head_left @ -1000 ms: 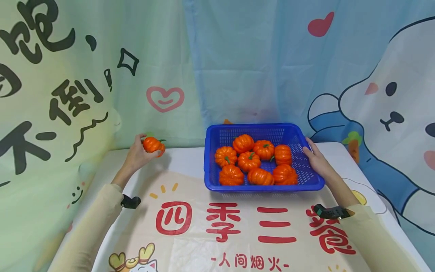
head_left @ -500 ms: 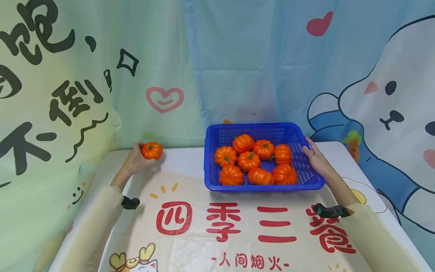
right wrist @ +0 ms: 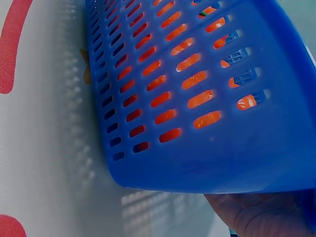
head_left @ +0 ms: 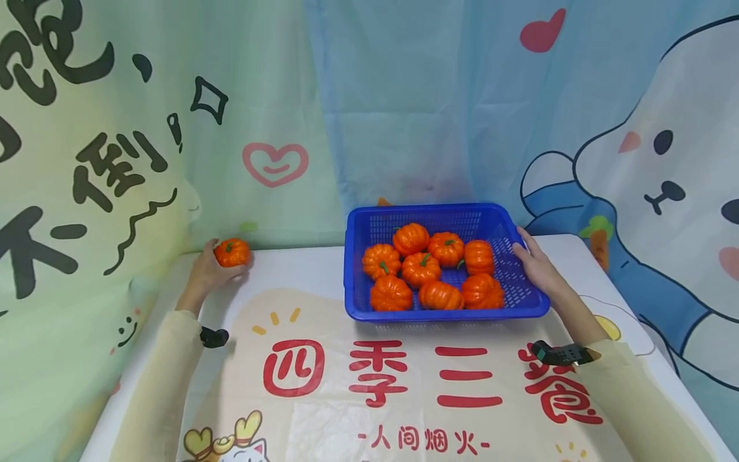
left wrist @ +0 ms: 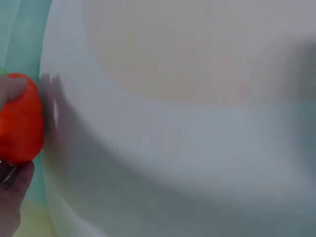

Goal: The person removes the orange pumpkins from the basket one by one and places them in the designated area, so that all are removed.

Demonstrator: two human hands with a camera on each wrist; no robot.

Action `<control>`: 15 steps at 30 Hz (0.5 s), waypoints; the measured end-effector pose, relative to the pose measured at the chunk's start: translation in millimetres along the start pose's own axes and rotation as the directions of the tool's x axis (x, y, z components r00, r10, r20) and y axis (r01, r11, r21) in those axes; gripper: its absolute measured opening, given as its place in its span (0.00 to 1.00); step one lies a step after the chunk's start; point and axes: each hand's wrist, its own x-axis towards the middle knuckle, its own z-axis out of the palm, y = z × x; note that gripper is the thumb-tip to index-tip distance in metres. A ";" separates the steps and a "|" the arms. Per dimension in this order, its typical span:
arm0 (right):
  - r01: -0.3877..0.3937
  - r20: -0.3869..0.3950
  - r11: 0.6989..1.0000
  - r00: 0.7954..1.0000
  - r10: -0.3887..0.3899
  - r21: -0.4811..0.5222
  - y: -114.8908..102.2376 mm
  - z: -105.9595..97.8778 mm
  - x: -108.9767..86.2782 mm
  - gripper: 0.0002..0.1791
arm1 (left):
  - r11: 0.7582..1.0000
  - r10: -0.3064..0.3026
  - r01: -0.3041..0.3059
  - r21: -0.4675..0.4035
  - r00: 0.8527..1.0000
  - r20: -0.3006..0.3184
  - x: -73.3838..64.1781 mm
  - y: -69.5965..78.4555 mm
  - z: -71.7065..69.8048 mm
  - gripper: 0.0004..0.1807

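A small orange pumpkin (head_left: 233,253) with a green stem is in my left hand (head_left: 209,274), near the table's back left edge. The left wrist view has fingers on two sides of the pumpkin (left wrist: 20,121); whether it touches the table is unclear. My right hand (head_left: 541,269) grips the right rim of a blue plastic basket (head_left: 444,315), its palm partly hidden below the rim in the right wrist view. Inside the basket lie several more orange pumpkins (head_left: 421,269), some on their sides. Through the slots of the basket wall (right wrist: 207,158) orange shows.
The white table (head_left: 297,266) carries a beige mat (head_left: 323,327) with red characters. Printed curtains (head_left: 404,128) hang right behind the table and along its left side. A thin cable (head_left: 620,309) runs along the right edge.
My left hand has moved left and a little lower with the pumpkin, which has turned so its stem faces more upward. The right hand stays on the basket. The head view has shifted slightly.
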 end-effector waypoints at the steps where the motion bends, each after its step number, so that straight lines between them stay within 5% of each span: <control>1: -0.002 0.000 1.000 1.000 0.002 0.000 -0.1 0.1 0.2 0.37 | 1.000 -0.005 0.005 0.011 1.000 0.012 0.6 -1.6 0.1 0.51; 15: -0.015 0.010 0.999 1.000 0.015 0.033 0.1 0.7 2.6 0.36 | 0.994 -0.105 0.102 0.037 0.989 0.100 5.4 2.9 -5.2 0.48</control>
